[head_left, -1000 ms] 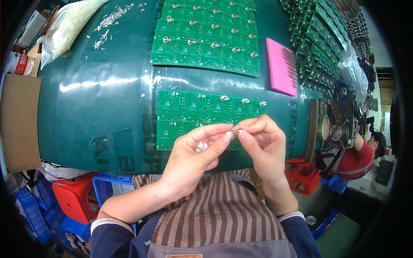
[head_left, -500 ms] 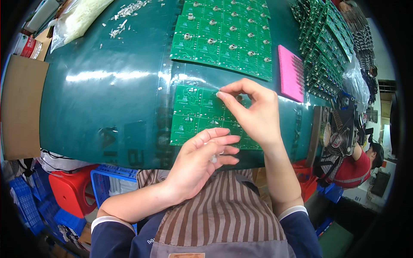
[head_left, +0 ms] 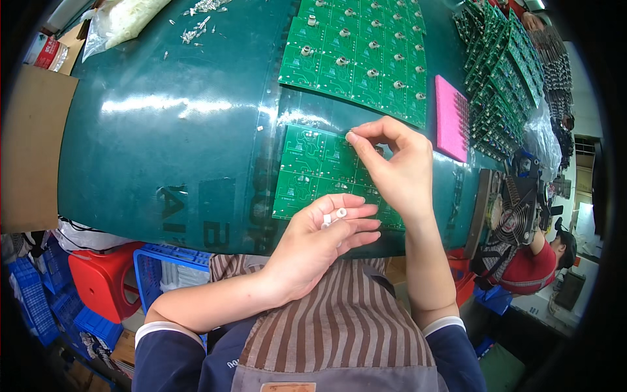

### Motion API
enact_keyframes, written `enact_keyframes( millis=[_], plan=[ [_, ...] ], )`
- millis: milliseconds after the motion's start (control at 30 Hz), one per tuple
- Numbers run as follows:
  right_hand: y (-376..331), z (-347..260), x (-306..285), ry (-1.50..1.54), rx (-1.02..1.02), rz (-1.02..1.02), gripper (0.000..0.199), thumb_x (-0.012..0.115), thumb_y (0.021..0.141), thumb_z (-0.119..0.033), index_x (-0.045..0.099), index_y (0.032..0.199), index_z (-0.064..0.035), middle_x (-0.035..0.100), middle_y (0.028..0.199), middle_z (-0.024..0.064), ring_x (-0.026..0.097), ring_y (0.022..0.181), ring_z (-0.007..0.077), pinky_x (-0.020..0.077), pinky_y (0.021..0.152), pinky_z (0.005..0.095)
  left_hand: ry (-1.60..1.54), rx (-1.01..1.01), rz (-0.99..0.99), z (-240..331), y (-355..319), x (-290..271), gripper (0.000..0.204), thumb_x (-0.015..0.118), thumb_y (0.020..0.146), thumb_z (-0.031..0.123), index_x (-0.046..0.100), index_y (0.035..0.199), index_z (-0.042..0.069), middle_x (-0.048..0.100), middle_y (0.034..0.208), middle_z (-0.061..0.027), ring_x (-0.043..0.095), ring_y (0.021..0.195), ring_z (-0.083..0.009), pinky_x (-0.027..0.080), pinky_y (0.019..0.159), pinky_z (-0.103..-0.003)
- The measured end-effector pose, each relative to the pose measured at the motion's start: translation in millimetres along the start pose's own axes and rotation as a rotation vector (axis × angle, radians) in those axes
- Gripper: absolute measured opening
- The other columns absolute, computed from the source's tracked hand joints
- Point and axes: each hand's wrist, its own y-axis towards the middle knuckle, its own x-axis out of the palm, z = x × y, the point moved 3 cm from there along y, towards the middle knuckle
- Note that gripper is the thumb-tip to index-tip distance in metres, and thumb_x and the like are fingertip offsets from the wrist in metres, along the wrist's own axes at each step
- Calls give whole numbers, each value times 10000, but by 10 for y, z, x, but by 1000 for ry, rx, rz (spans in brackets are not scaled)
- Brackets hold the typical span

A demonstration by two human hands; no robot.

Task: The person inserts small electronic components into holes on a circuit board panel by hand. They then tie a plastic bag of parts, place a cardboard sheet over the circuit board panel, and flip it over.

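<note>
Since the earlier frame, right hand [head_left: 400, 171] has reached slightly farther over the near circuit board panel [head_left: 312, 171], and left hand [head_left: 321, 243] has opened a little beneath it.

Near panel: green, divided into small identical boards with pale traces, lying flat under both hands at the table's front edge. Right thumb and forefinger are pinched tight at a point on its upper edge; whether a part sits in the pinch cannot be told. Left hand rests palm-up below the right wrist, fingers loosely curled, carrying small white cylindrical components [head_left: 333, 216] on the fingers.

Work surface: dark teal mat [head_left: 163, 130], glossy, covering the table.

Beyond the pinch lies a second green panel [head_left: 356, 52] already studded with white components. Right of the right hand stands a pink foam block [head_left: 450, 117], then stacked green boards [head_left: 503, 72]. Far left of the pinch lies a clear bag of white parts [head_left: 124, 19], with loose parts [head_left: 196, 26] scattered beside it.

Below the table: red stool [head_left: 101, 281], blue crates [head_left: 160, 274]. Another person in red [head_left: 535, 268] sits at right.
</note>
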Motion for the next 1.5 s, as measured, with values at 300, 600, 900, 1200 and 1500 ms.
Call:
enact_keyframes(
  millis=[300, 600, 900, 1200, 1500],
  plan=[
    [-46, 12, 32, -16, -97, 69, 68, 671, 734, -61, 631, 745, -8, 644, 698, 87, 631, 629, 159, 483, 568, 271, -25, -58, 18, 38, 3, 3, 285, 438, 932, 152, 452, 1154, -26, 556, 1125, -171, 573, 967, -208, 483, 827, -335],
    [-118, 65, 108, 32, -223, 188, 80, 670, 734, -12, 591, 748, -4, 629, 745, 92, 612, 665, 180, 491, 603, 276, 54, -64, 40, 27, -8, -28, 321, 379, 967, 235, 459, 1145, -20, 585, 985, -120, 569, 799, -133, 493, 659, -270],
    [-114, -9, 74, -74, -320, 163, 89, 650, 725, 7, 565, 745, -7, 609, 746, 100, 583, 677, 238, 469, 583, 310, 109, -42, 79, 24, -3, -8, 262, 361, 977, 250, 477, 1052, 27, 577, 898, -85, 457, 639, -64, 378, 519, -200],
    [-168, 50, 125, -68, -347, 221, 86, 653, 728, 12, 574, 756, -9, 620, 763, 110, 600, 685, 223, 477, 599, 297, 166, 5, 55, -44, 6, -25, 222, 374, 972, 288, 470, 986, 88, 593, 929, -103, 442, 620, -48, 360, 510, -182],
    [-201, 72, 174, -111, -451, 308, 104, 669, 720, 21, 581, 763, -14, 629, 777, 119, 613, 699, 227, 487, 606, 294, 172, 33, 58, -58, 11, -40, 234, 384, 967, 299, 465, 937, 82, 597, 953, -130, 435, 606, -55, 364, 517, -193]
  ],
)
